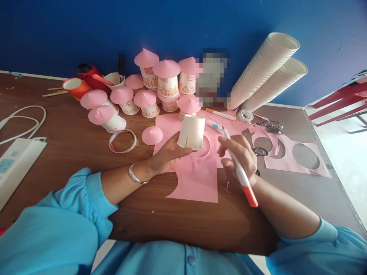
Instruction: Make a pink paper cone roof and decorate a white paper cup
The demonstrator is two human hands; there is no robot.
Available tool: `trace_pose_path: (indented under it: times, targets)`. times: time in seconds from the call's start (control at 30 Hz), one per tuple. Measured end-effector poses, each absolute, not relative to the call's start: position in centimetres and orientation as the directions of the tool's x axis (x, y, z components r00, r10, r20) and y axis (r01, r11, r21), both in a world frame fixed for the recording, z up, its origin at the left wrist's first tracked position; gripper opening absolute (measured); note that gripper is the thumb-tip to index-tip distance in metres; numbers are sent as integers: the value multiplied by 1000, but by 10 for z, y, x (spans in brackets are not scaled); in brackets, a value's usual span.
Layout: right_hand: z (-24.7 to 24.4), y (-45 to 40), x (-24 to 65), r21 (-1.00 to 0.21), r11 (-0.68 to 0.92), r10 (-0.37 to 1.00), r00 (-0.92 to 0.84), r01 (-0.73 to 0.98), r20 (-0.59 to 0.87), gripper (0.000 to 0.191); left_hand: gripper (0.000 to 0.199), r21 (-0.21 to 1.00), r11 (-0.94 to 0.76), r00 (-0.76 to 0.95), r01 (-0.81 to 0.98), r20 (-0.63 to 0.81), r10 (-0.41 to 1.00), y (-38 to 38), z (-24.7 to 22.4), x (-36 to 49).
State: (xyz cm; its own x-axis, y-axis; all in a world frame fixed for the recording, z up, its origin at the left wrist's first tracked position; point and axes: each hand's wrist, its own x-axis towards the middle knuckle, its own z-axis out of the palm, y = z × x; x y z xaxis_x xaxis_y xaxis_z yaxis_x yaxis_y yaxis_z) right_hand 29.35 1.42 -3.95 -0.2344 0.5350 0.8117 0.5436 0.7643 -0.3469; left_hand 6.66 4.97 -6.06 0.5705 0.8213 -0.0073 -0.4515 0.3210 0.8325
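Note:
My left hand (168, 153) holds a white paper cup (191, 131) upside down, its thumb near the rim. Short reddish lines show low on the cup's side. To the right, my right hand (239, 156) grips a white marker (240, 172) with a red end pointing down toward me; its tip points up and left, apart from the cup. Pink paper sheets (200, 185) lie beneath both hands. Behind the cup stand several decorated cups with pink cone roofs (166, 69). A loose pink cone (152, 135) lies left of the held cup.
Two tall stacks of white cups (265, 65) lean at the back right. Cut pink paper with round holes (289, 168) lies at the right. A paper ring (122, 151) is on the left, and a white power strip (21, 160) with a cable is farther left.

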Motion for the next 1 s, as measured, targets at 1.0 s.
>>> trace_pose_path:
  times: [1.0]
  targets:
    - [-22,0,271,-159,825,411,-383,542,827,20,39,894,279,627,-350,2,779,47,-48,69]
